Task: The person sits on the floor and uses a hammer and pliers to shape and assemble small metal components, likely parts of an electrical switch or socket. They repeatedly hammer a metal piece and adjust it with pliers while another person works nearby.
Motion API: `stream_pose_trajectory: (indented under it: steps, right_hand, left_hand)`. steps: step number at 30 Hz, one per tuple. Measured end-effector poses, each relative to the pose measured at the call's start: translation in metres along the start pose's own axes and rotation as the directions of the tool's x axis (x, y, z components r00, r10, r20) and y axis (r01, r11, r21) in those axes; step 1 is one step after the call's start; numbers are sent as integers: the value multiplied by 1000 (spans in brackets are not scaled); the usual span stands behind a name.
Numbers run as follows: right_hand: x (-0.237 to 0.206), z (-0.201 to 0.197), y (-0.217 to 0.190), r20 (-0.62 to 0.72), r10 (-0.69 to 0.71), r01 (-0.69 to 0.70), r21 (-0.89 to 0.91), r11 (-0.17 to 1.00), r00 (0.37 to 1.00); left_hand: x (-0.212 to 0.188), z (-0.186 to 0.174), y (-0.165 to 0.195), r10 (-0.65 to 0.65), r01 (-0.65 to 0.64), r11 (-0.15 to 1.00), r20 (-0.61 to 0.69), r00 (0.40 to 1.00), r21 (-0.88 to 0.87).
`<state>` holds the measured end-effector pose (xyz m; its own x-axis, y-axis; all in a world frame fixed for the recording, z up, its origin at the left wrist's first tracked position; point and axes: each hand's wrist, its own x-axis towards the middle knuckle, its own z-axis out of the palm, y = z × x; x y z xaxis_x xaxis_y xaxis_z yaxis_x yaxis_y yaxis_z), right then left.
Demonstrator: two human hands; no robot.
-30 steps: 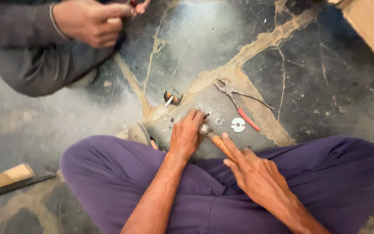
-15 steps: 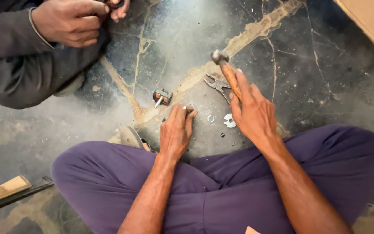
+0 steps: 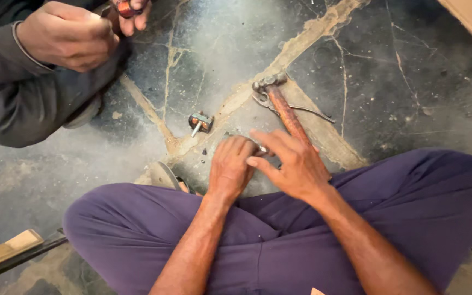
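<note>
Hammer [image 3: 283, 107] with reddish-brown wooden handle, metal head pointing away, lying over pliers [image 3: 308, 111] on floor
</note>
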<state>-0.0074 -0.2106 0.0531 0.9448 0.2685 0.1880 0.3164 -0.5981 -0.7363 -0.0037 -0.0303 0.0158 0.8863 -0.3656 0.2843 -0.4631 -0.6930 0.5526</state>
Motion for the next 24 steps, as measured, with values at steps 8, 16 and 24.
stream_pose_trajectory:
  steps: [8, 16, 24]
  right_hand:
    - [2, 2, 26, -276, 105, -47, 211, 976, 956]
    - [5, 3, 29, -241, 287, -174, 401, 900, 927]
    - [-3, 2, 16, -224, 10, 45, 243, 969, 974]
  left_hand:
    - [-2, -15, -1, -162, 181, 981, -212, 964, 74]
    - [-3, 3, -17, -484, 482, 875, 49, 873, 50]
    - [-3, 9, -12, -573, 581, 813, 142, 807, -19]
